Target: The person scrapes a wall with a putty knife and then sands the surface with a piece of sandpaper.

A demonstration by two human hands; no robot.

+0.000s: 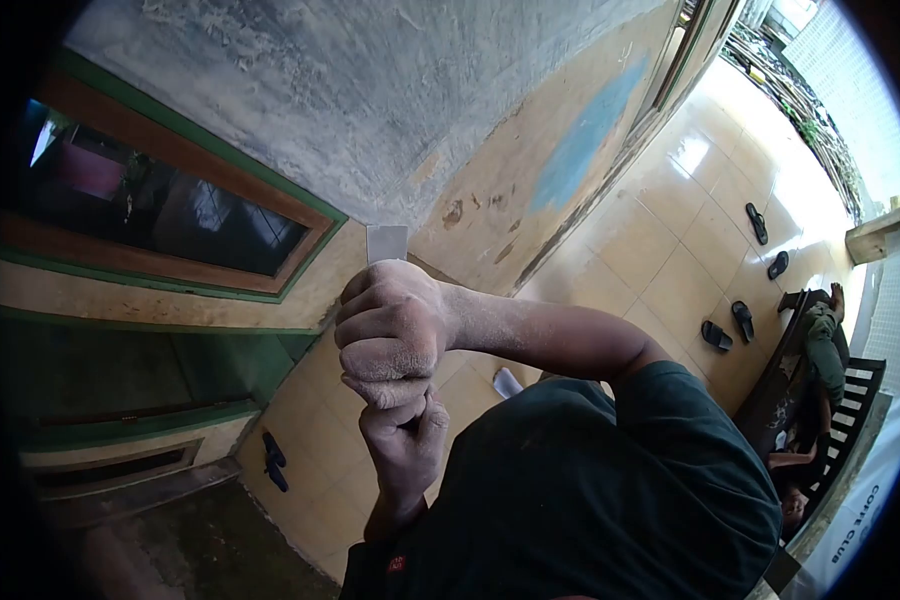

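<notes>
The fingers of the right hand are clenching into a dusty fist, and a flat grey blade is jutting out past its far side; its handle, if any, is hiding inside the grip. Just below that fist, the left hand is curling its fingers closed and touching the underside of the right; whether it is grasping anything is impossible to tell. Pale dust is coating the right forearm up toward the dark T-shirt.

Beyond the blade, a grey-plastered wall is spreading overhead, with a blue paint patch showing farther right on its beige part. Left of the fingers, a brown-and-green framed window is slanting. Beneath and right of them, beige floor tiles are stretching out. Blue flip-flops are lying below left of the fist, and black sandals are lying well to its right. Farther right, a person is reclining on a dark slatted bench.
</notes>
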